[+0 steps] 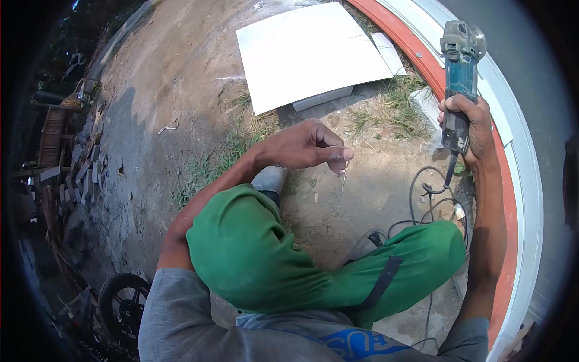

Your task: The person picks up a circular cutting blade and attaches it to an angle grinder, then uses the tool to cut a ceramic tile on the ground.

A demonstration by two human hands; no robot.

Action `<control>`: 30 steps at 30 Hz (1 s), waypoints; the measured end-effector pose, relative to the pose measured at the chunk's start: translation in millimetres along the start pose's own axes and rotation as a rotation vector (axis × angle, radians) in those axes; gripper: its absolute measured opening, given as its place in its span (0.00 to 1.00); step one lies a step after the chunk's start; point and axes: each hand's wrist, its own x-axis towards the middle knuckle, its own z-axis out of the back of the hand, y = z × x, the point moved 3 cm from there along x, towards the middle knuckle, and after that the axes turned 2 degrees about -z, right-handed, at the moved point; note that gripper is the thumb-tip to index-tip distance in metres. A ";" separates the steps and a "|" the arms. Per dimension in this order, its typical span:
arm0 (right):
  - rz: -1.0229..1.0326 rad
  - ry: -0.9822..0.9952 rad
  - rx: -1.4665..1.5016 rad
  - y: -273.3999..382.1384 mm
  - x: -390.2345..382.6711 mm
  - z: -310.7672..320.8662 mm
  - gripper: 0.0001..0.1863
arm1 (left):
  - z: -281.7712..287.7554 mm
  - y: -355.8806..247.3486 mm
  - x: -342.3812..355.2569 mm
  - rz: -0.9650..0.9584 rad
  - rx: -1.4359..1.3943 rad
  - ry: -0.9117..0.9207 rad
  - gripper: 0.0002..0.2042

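Note:
My right hand (469, 123) grips a teal and black angle grinder (458, 69) upright by its body, its disc end at the top and its cable trailing down into loose loops (422, 188) on the ground. In mid-view, above my green-trousered knee (235, 247), my left hand (316, 148) pinches a thin pale strand (343, 183) that dangles from thumb and finger.
A large white panel (310, 51) rests on a pale block (322, 98) on dirt with grass tufts. A red and white raised edge (506, 235) curves along my right. At left are a stack of broken bricks (72, 190) and a dark wheel (123, 308).

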 end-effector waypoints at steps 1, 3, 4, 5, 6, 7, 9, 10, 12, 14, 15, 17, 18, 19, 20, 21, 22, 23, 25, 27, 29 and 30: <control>-0.017 0.009 0.011 1.6 5.2 -8.3 0.13 | 15.6 -6.1 -5.5 -0.110 -0.034 -0.039 0.20; -0.048 0.006 -0.007 10.9 11.7 -27.4 0.13 | 52.7 -27.2 -19.3 -0.376 -0.126 -0.111 0.21; -0.066 0.013 0.003 12.9 15.6 -38.8 0.12 | 74.4 -41.6 -30.4 -0.524 -0.172 -0.148 0.21; -0.061 0.023 -0.011 18.3 19.3 -45.8 0.12 | 98.4 -61.9 -40.7 -0.689 -0.131 -0.159 0.22; -0.060 0.018 -0.021 19.5 23.1 -54.6 0.12 | 117.7 -78.6 -56.1 -0.795 -0.096 -0.172 0.24; -0.053 0.013 -0.041 23.4 25.6 -62.3 0.12 | 137.5 -98.1 -71.4 -0.904 -0.060 -0.187 0.25; -0.069 0.003 -0.072 20.0 31.5 -76.4 0.13 | 164.0 -108.0 -90.6 -0.956 -0.031 -0.195 0.27; -0.071 -0.013 -0.083 21.3 32.5 -85.9 0.13 | 175.8 -106.4 -95.3 -1.050 -0.057 -0.074 0.27; -0.053 -0.109 -0.097 22.7 32.5 -104.4 0.13 | 185.1 -92.5 -98.8 -1.015 -0.056 -0.030 0.25; -0.053 -0.165 -0.134 25.5 33.8 -113.4 0.13 | 178.5 -79.9 -90.2 -1.005 -0.115 -0.019 0.23; -0.087 -0.163 -0.142 20.0 36.4 -121.0 0.13 | 169.5 -70.7 -88.6 -0.988 -0.166 -0.042 0.21; -0.181 -0.148 -0.177 18.0 37.7 -141.0 0.13 | 164.0 -70.8 -107.1 -1.064 -0.283 0.025 0.18; -0.179 -0.170 -0.182 17.6 37.1 -144.8 0.13 | 161.0 -73.9 -116.5 -1.081 -0.292 0.069 0.18; -0.209 -0.219 -0.239 15.5 35.1 -143.4 0.13 | 156.9 -72.7 -121.3 -1.113 -0.318 0.118 0.18; -0.243 -0.262 -0.287 15.9 31.8 -143.5 0.13 | 146.2 -75.2 -124.3 -1.164 -0.433 0.095 0.30; -0.255 -0.287 -0.285 16.9 30.1 -148.0 0.14 | 142.0 -83.7 -123.8 -1.171 -0.503 0.085 0.36; -0.276 -0.292 -0.277 24.6 35.2 -153.7 0.14 | 138.6 -96.1 -126.5 -1.176 -0.561 0.074 0.42; -0.279 -0.315 -0.278 25.8 33.4 -151.5 0.14 | 138.6 -112.8 -125.0 -1.183 -1.038 0.082 0.32; -0.294 -0.321 -0.275 24.8 29.5 -159.1 0.14 | 123.4 -114.9 -123.0 -1.097 -1.552 0.071 0.23; -0.310 -0.336 -0.245 25.0 29.9 -167.6 0.14 | 116.4 -104.7 -130.2 -1.120 -1.438 -0.041 0.22; -0.312 -0.339 -0.251 29.4 28.8 -161.3 0.14 | 133.6 -101.8 -133.7 -1.122 -1.357 -0.025 0.21; -0.324 -0.348 -0.253 32.1 26.4 -165.6 0.14 | 145.1 -94.5 -128.5 -1.105 -1.326 0.056 0.21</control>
